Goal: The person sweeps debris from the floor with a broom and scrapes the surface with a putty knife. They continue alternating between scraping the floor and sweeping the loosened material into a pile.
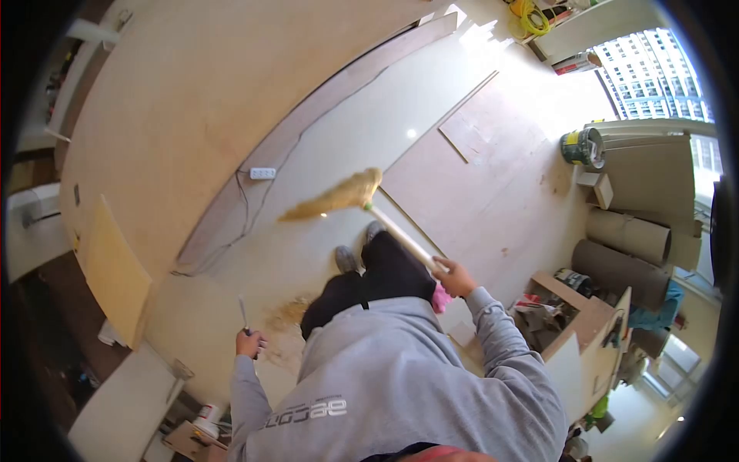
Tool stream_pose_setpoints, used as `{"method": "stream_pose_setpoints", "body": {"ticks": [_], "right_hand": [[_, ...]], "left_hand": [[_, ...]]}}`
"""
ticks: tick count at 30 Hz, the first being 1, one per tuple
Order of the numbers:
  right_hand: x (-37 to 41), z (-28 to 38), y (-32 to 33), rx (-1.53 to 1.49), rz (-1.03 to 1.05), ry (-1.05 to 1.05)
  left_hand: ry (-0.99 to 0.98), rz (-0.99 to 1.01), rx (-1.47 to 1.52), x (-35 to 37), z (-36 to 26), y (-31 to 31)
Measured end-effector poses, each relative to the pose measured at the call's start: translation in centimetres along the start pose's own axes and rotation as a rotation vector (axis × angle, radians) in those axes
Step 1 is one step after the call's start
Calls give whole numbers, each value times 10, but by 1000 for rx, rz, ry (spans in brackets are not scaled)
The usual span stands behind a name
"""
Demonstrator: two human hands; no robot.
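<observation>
My right hand (456,277) is closed round the pale handle of a broom (400,233). Its straw-coloured bristle head (335,197) spreads over the floor ahead of my shoes. In my left hand (250,344), held out to the side, is a slim tool with a thin metal shaft or blade (243,312); its exact kind is too small to make out. A heap of brownish dust or shavings (289,314) lies on the floor between that hand and my legs. Something pink (440,299) shows beside my right hand, partly hidden.
A white power strip (262,173) with a trailing cable lies along a long board at the left. Further right are a floor sheet (485,154), a dark bucket (583,148), rolled material (627,235) and a wooden box (566,308) of clutter. A yellowish panel (115,269) leans far left.
</observation>
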State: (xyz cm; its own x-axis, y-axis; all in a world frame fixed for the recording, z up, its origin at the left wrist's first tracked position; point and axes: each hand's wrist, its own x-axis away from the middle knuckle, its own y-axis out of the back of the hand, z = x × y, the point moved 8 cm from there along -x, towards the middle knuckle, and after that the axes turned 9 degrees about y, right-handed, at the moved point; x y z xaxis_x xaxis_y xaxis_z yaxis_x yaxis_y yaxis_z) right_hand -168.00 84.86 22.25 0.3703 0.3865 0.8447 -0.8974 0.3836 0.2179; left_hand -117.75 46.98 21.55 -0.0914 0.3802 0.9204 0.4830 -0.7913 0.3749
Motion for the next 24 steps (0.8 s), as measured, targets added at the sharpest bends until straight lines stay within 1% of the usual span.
{"method": "stream_pose_setpoints", "body": {"ticks": [1, 2, 3, 4, 6, 7, 8, 9, 11, 12, 13, 14, 15, 16, 18, 19, 20, 21, 22, 23, 24], "right_hand": [[12, -5, 13, 19, 0, -10], [18, -8, 38, -38, -103, 11], [24, -9, 61, -99, -203, 34], [27, -5, 80, -93, -206, 42], [21, 13, 138, -211, -372, 42], [13, 23, 167, -251, -426, 61], [-1, 33, 198, -291, -476, 77], [-21, 40, 232, -275, -528, 104], [-67, 62, 305, -186, -615, 160], [-93, 71, 342, -168, -643, 174], [-132, 67, 386, -121, -677, 200], [-170, 67, 432, -86, -708, 250], [-199, 74, 474, 76, -733, 217], [-233, 80, 519, 348, -772, 189], [-304, 73, 596, 632, -755, 54], [-348, 61, 631, 753, -742, 36], [-366, 71, 646, 759, -688, -39], [-382, 81, 654, 838, -688, -72], [-398, 89, 655, 915, -688, -96], [-414, 90, 648, 916, -662, -90], [-426, 84, 636, 844, -611, -129]], "left_hand": [[57, -42, 46, -14, 35, 2], [99, -90, 89, -25, 61, 1], [168, -83, 82, -29, 90, -6], [235, -76, 77, -27, 117, -14], [332, -40, 68, -5, 143, -40], [422, -29, 119, -2, 161, -54], [368, -29, -99, 49, 98, -67], [369, -29, -97, 64, 79, -82], [463, -24, -47, 82, 56, -114], [387, 12, -95, 76, 58, -135], [308, 45, -140, 68, 62, -156], [389, 17, 65, 79, 51, -175], [462, -10, 265, 85, 33, -198], [477, -8, 247, 91, 11, -222], [491, 24, 251, 125, -29, -267], [524, 23, 237, 149, -53, -288], [473, 42, 101, 169, -90, -306], [417, 61, -26, 187, -122, -322], [410, 74, -60, 201, -139, -332], [432, 62, -56, 211, -144, -339], [429, 33, 28, 220, -144, -340]]}}
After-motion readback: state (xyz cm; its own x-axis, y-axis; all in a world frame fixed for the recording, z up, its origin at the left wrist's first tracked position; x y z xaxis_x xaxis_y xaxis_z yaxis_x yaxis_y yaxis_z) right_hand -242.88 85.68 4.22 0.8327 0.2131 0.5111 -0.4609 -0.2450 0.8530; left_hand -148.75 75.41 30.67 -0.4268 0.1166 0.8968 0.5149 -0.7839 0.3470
